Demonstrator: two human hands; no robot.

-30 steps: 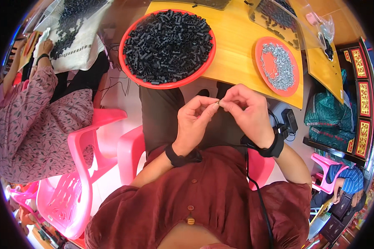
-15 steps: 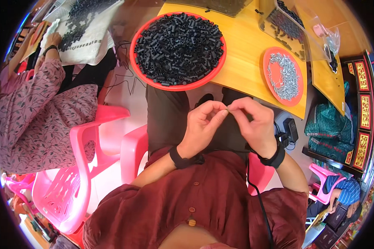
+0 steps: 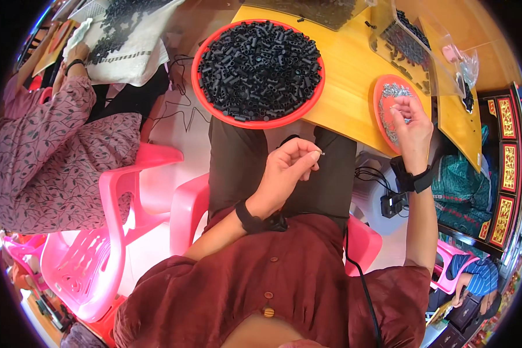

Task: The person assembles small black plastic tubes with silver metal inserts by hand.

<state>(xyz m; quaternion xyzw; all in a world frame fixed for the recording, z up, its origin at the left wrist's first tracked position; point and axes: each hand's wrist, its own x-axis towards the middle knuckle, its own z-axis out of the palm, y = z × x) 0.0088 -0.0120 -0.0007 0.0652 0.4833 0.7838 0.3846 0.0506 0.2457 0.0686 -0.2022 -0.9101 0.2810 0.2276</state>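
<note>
Above my lap, my left hand [image 3: 290,168] is closed in a pinch. A tiny metal pin [image 3: 322,153] sticks out past its thumb and fingertip. My right hand [image 3: 413,127] is over the oval red plate [image 3: 381,95] at the right of the table, its fingers curled and its thumb near the index finger. What lies between those fingertips, if anything, is too small to make out. Small silvery metal parts [image 3: 395,90] lie on that plate, partly hidden by the hand. A round red tray [image 3: 258,124] heaped with short black plastic tubes [image 3: 261,69] stands in front of me.
The yellow table [image 3: 342,64] carries clear plastic boxes [image 3: 409,46] of black parts. At the left a co-worker's hand [image 3: 78,52] is by a white cloth [image 3: 130,64] with black pieces. A pink chair [image 3: 90,261] stands beside me. Cables [image 3: 371,174] hang at the right.
My hands have parted: the right has moved from the left fingertips up and right to the plate of metal parts. The left stays above my lap, still pinching.
</note>
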